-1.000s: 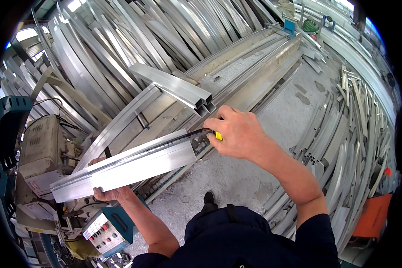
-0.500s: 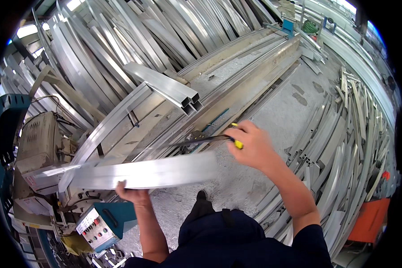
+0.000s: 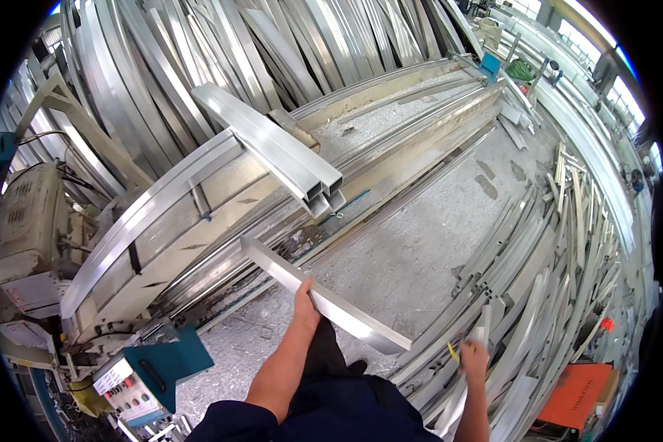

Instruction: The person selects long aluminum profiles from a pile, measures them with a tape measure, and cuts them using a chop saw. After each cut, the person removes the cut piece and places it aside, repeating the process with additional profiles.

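My left hand (image 3: 306, 303) is closed around the middle of a silver aluminium profile (image 3: 346, 315). The piece is held at a slant in front of me, its far end toward the machine bed and its near end to the right. Low on the right, my right hand (image 3: 473, 356) is closed on a tape measure (image 3: 454, 352); a yellow part of it shows beside the fingers, and no blade can be made out. That hand is slightly blurred and apart from the profile. Stacked square aluminium tubes (image 3: 272, 147) lie across the machine bed beyond my left hand.
Long profiles (image 3: 221, 44) lean in rows at the back. More lie piled on the floor (image 3: 523, 287) at the right, near an orange box (image 3: 576, 395). A control box with buttons (image 3: 136, 390) stands lower left, below a beige machine housing (image 3: 33, 221).
The profile has swung from lying across to slanting down rightward. My right hand has moved down and right, away from it, and the tape blade that stretched along the profile no longer shows.
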Motion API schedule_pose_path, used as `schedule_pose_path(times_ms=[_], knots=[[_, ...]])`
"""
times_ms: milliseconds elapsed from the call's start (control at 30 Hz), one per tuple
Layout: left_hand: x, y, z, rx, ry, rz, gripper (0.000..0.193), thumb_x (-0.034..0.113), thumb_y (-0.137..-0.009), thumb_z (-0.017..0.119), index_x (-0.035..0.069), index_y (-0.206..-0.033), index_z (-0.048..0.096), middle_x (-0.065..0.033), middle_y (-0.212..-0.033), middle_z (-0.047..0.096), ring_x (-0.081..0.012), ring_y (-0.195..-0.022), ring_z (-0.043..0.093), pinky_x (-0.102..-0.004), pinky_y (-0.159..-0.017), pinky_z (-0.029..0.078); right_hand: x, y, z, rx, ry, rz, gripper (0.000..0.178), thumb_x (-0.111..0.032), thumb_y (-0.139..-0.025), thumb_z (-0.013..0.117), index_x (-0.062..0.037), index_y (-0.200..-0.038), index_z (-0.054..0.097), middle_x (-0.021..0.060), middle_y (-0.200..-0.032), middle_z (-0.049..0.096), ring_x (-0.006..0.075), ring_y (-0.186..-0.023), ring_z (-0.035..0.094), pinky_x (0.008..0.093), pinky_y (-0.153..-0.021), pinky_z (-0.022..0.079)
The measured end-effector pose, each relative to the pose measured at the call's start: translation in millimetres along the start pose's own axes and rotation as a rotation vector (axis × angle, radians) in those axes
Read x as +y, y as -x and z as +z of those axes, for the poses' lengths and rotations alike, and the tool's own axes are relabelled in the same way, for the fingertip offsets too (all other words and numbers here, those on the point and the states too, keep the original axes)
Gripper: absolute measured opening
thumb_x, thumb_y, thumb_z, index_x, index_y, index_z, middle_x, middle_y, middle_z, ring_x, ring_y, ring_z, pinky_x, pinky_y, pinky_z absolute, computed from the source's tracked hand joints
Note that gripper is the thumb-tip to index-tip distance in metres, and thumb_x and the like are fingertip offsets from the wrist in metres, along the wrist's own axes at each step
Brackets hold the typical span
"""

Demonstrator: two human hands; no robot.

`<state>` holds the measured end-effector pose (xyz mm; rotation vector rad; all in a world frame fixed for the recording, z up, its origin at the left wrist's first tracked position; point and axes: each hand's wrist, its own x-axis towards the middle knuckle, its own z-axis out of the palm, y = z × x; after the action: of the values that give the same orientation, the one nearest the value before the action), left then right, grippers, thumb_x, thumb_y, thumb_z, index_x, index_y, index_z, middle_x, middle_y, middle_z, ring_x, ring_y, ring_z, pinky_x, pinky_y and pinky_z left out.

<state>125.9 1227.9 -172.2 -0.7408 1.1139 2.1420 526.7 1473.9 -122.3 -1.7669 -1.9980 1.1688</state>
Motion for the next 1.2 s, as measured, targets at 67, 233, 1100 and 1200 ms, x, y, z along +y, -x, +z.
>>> schedule_pose_path(times_ms=[67, 233, 1100, 1200], knots=[[23.2, -54.1, 15.3, -0.061, 0.041, 0.028, 0.038, 0.029, -0.083, 0.067, 0.003, -0.11, 0.06, -0.0122, -0.1, 0.063, -0.0285, -0.092, 0.06, -0.0424, -0.082, 0.05, 48.0, 22.9, 1.1, -0.075, 0.168, 0.031, 0.019, -0.021, -0.08, 0.067, -0.0048, -0.089, 0.066, 0.0034, -0.062, 0.057, 0.0125, -0.052, 0.054, 0.031, -0.048, 0.044], [97.8, -213.8, 22.5, -0.05, 0.061, 0.067, 0.035, 0.014, -0.074, 0.074, -0.001, -0.103, 0.062, -0.009, -0.088, 0.064, -0.0236, -0.078, 0.061, -0.039, -0.076, 0.051, 123.8, 69.0, 45.2, -0.229, 0.142, 0.402, 0.032, -0.026, -0.074, 0.074, -0.0015, -0.094, 0.07, 0.0117, -0.068, 0.067, 0.0197, -0.058, 0.064, 0.033, -0.06, 0.052], [120.8, -182.5, -29.4, 0.139, -1.332, 1.092, 0.05, 0.043, -0.082, 0.067, 0.001, -0.11, 0.061, -0.0226, -0.11, 0.062, -0.0418, -0.103, 0.057, -0.0501, -0.091, 0.044, -220.4, -18.8, 220.4, -0.795, 0.377, -0.287, 0.049, -0.032, -0.075, 0.076, -0.0013, -0.111, 0.061, 0.0148, -0.071, 0.067, 0.0265, -0.062, 0.067, 0.037, -0.062, 0.053], [70.1, -77.9, -75.9, -0.188, -1.19, 0.472, 0.042, 0.042, -0.085, 0.068, 0.002, -0.079, 0.056, -0.0188, -0.072, 0.059, -0.0356, -0.067, 0.06, -0.0453, -0.065, 0.046, -264.9, 1.7, 260.3, -0.974, 0.375, -0.553, 0.061, -0.033, -0.076, 0.076, -0.003, -0.123, 0.052, 0.0183, -0.082, 0.068, 0.0336, -0.075, 0.068, 0.0415, -0.069, 0.053]])
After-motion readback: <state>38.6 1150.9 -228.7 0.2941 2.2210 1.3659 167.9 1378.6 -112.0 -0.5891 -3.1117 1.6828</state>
